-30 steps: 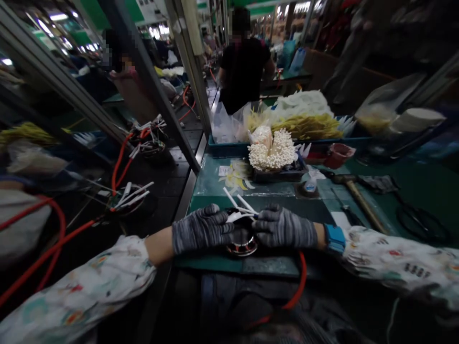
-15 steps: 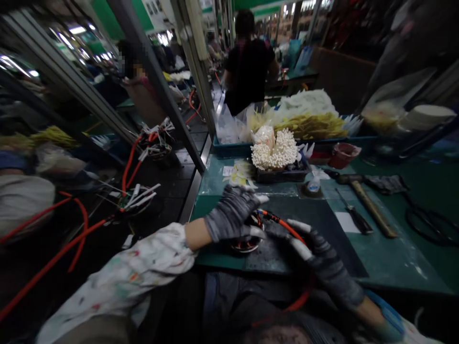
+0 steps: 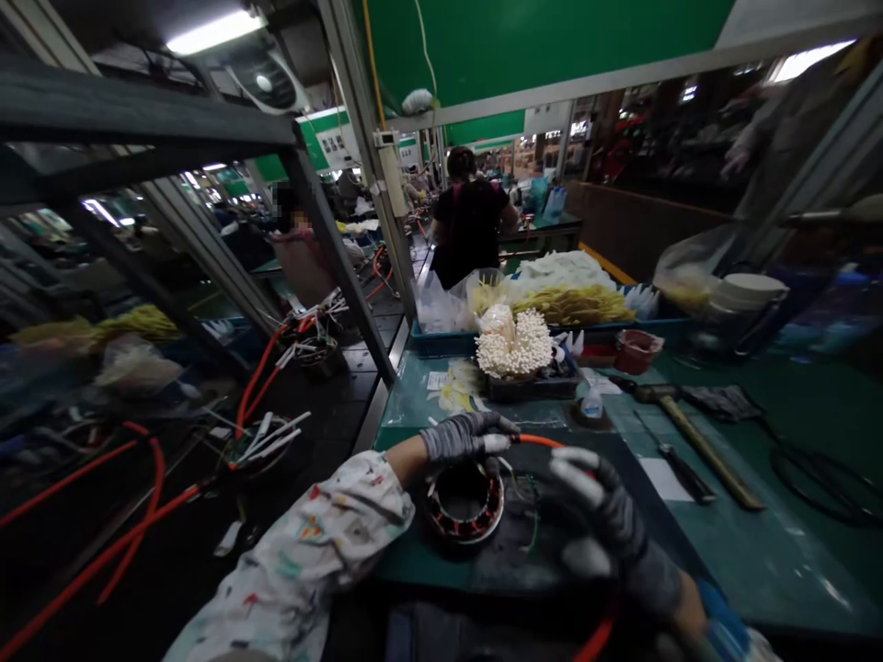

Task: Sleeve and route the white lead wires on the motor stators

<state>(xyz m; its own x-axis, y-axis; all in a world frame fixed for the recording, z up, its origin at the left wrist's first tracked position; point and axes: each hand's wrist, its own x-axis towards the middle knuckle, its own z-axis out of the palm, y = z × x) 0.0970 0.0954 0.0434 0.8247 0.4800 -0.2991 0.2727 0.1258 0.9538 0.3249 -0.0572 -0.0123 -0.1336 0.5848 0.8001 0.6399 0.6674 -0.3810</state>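
My left hand (image 3: 465,437), in a grey glove with white fingertips, pinches the end of an orange cable (image 3: 542,441). Just below that hand a motor stator (image 3: 465,515), a ring with copper-red windings, lies flat on the bench mat. Thin pale and green wires (image 3: 533,515) trail over the mat beside it. My right hand (image 3: 607,515), gloved alike and partly blurred, is at the cable's right side with fingers and thumb apart. The cable passes behind this hand and shows again below it at the bench edge.
A dark tray (image 3: 528,386) of white-tipped sticks stands behind the mat. Farther back is a blue bin (image 3: 441,342) of yellow and white sleeves. A hammer (image 3: 710,450) and a screwdriver (image 3: 680,464) lie at right. More wired stators (image 3: 269,446) sit at left; a person (image 3: 469,221) works ahead.
My left hand has come off the stator and closed on the cable's end. The stator now shows more fully. My right hand's thumb has parted from its fingers. The view has tilted up.
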